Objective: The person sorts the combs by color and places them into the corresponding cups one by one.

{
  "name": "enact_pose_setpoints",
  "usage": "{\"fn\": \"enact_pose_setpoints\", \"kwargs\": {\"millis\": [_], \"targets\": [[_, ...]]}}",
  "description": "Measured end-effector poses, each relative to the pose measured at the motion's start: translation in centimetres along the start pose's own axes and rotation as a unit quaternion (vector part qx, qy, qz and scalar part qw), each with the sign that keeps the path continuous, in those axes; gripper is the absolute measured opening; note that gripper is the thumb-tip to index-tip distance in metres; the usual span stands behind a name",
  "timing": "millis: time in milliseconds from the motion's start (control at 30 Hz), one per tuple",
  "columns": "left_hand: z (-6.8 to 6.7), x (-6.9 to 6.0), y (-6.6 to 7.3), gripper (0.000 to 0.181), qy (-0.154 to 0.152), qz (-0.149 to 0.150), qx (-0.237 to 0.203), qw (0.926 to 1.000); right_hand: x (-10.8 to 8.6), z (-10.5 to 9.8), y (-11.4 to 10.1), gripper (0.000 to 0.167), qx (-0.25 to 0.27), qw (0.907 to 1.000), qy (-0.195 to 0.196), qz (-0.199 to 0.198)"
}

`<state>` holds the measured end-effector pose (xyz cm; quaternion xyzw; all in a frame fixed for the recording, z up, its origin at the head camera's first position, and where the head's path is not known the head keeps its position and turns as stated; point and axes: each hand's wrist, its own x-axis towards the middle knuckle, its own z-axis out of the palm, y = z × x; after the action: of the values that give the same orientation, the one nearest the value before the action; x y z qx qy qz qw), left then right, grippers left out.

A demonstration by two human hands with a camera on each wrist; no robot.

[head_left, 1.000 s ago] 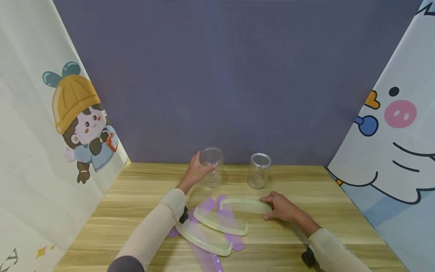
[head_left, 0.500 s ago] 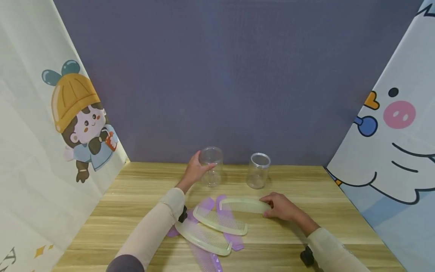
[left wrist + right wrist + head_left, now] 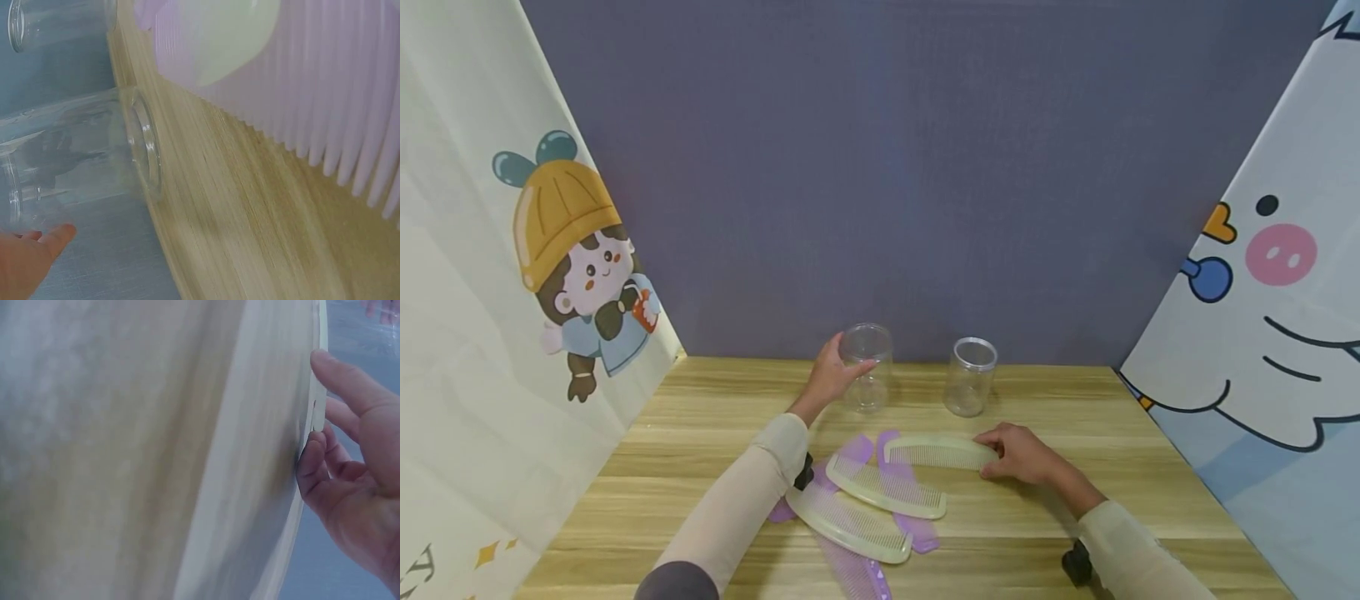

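My left hand (image 3: 835, 372) holds the left of two clear plastic jars (image 3: 874, 392), its thumb across the front and the other fingers on the far left side. In the left wrist view the jar (image 3: 94, 150) stands upright on the wood. With my right hand (image 3: 1021, 454) I pinch the right end of a pale green comb (image 3: 936, 452); its other end overlaps a purple comb (image 3: 895, 467). In the right wrist view the thumb and fingers meet at the comb's tip (image 3: 320, 415). Two more pale green combs (image 3: 887, 492) (image 3: 850, 529) lie nearer.
A second clear jar (image 3: 970, 383) with a silvery rim stands open-topped to the right. More purple combs (image 3: 853, 571) lie under the green ones, nearer the front. A dark grey panel (image 3: 880, 183) rises behind the wooden table (image 3: 1060, 400), with printed cloths (image 3: 1285, 333) at both sides.
Between the frames the jars and combs keep their places and both hands keep their holds; only a slight shift of the head view shows.
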<state>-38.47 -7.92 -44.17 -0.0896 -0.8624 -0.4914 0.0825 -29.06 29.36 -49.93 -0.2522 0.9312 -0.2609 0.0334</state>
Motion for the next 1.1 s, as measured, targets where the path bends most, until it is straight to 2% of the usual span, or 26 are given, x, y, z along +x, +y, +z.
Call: {"fn": "enact_pose_setpoints", "kwargs": {"millis": [400,600,867,1100], "targets": [[0.2,0.1,-0.3,0.099,0.000,-0.002,0.005,1.0000,0.2,-0.8,-0.6,0.060,0.042,0.9987,-0.002,0.028],[0.1,0.1,-0.1,0.099,0.002,0.004,0.005,1.0000,0.4,-1.2,-0.2,0.060,0.059,0.9980,-0.002,0.025],[0.1,0.1,-0.1,0.099,0.004,0.004,0.004,1.0000,0.4,-1.4,-0.3,0.056,0.079,0.9961,0.037,0.013],[0.1,0.1,-0.1,0.098,0.005,0.005,0.005,1.0000,0.6,-1.5,-0.6,0.053,0.123,0.9898,0.064,0.035]]}}
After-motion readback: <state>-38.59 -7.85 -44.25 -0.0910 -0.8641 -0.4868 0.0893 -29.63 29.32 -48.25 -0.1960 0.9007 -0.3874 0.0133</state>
